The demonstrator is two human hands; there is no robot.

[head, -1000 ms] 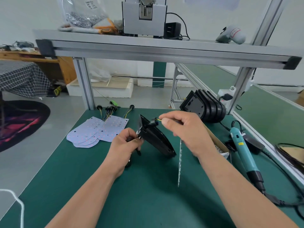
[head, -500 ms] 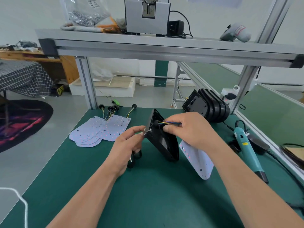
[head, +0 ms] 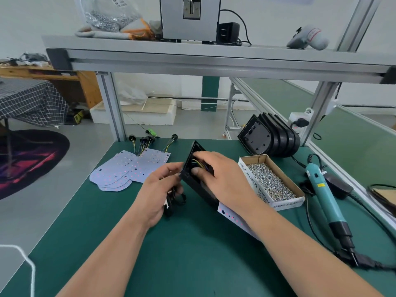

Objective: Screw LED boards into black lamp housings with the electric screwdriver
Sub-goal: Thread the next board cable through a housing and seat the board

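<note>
A black lamp housing (head: 201, 189) stands tilted on edge on the green mat in the middle. My left hand (head: 160, 189) grips its left rim, and a black cable end hangs under that hand. My right hand (head: 222, 179) reaches into the housing from the right, fingers curled on the yellow and blue wires (head: 199, 163) inside it. A white LED board (head: 231, 217) on those wires lies under my right forearm. The teal electric screwdriver (head: 323, 191) lies on the mat at the right, untouched.
An open cardboard box of screws (head: 272, 183) sits right of the housing. A stack of black housings (head: 272, 136) leans at the back right. Several white LED boards (head: 130, 170) with wires lie at the back left. An aluminium shelf (head: 214, 58) crosses overhead.
The right hand moved from above the housing down into it, feeding the wires in. The LED board swung from hanging edge-on to lying flat under my right forearm.
</note>
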